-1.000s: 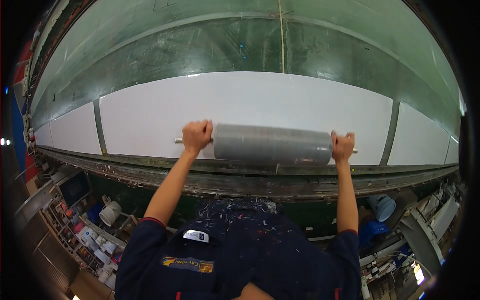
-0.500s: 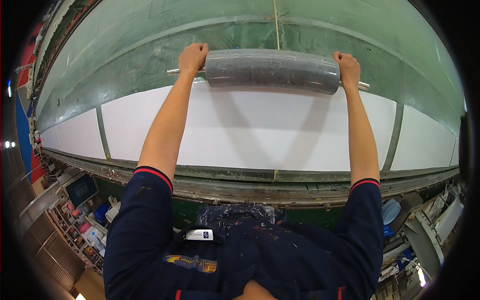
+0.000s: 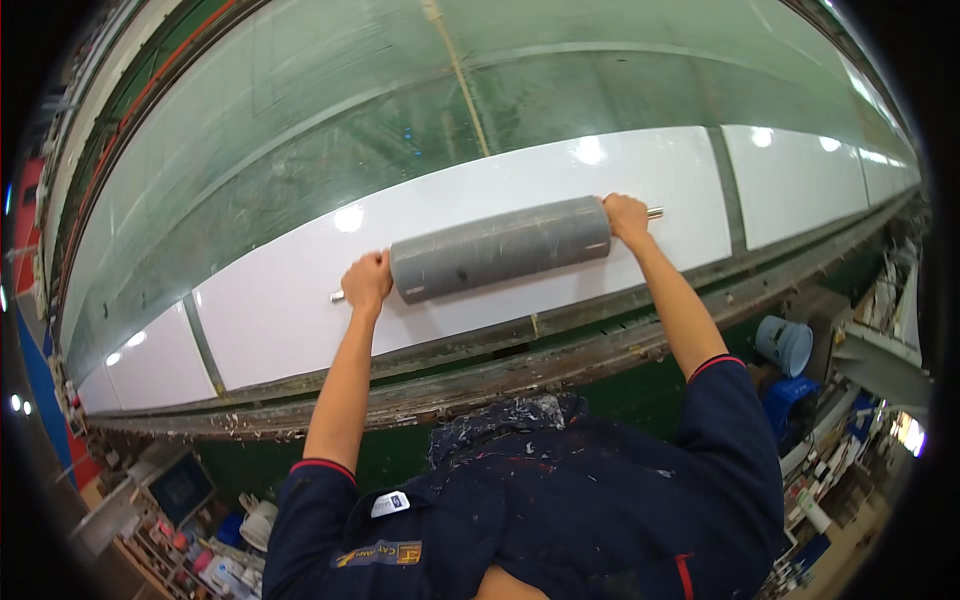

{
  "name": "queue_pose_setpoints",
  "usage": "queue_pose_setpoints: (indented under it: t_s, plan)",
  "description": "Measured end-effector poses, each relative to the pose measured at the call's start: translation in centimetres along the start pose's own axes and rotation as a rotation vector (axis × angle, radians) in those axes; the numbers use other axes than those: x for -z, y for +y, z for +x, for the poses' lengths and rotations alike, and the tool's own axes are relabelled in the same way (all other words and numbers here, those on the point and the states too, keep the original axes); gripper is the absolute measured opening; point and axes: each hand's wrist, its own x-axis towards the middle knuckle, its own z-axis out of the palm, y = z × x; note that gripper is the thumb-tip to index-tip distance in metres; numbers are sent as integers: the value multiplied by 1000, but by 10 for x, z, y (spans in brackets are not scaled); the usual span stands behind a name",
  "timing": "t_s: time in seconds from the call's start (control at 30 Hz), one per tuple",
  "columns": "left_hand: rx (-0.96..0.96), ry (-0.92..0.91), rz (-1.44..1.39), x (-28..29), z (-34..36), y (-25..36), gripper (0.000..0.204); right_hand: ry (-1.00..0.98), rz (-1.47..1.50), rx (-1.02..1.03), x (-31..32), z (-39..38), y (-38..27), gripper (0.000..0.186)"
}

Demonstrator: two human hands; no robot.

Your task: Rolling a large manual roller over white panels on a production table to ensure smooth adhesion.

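A large grey roller lies across the middle of a white sheet on a long green table. Metal handle ends stick out from both sides of it. My left hand is closed around the left handle, close against the roller's end. On the other side my right hand grips the right handle, its metal tip showing past my fist. The roller is tilted in view, its right end farther from me. Light glares off the sheet's far part.
More white sheets lie beside this one, one at the left and one at the right, with narrow gaps between. A rail runs along the table's near edge. Below right stand a light blue bucket and a blue container.
Both my hands have drawn the roller back toward me, from the sheet's far edge to its middle. My view has turned, so the table now slants.
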Motion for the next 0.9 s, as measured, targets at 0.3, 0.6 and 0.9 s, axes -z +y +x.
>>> queue_pose_setpoints:
  t_s: [0.3, 0.6, 0.9]
  plan:
    - [-205, 129, -33, -40, -130, -43, 39, 16, -62, 190, -38, -138, 30, 39]
    - [-212, 175, 27, -64, -188, -54, 37, 30, 91, 192, -54, -186, 46, 40]
    - [-110, 106, 130, -72, -200, 7, 26, 65, 166, 179, -44, -169, 108, 39]
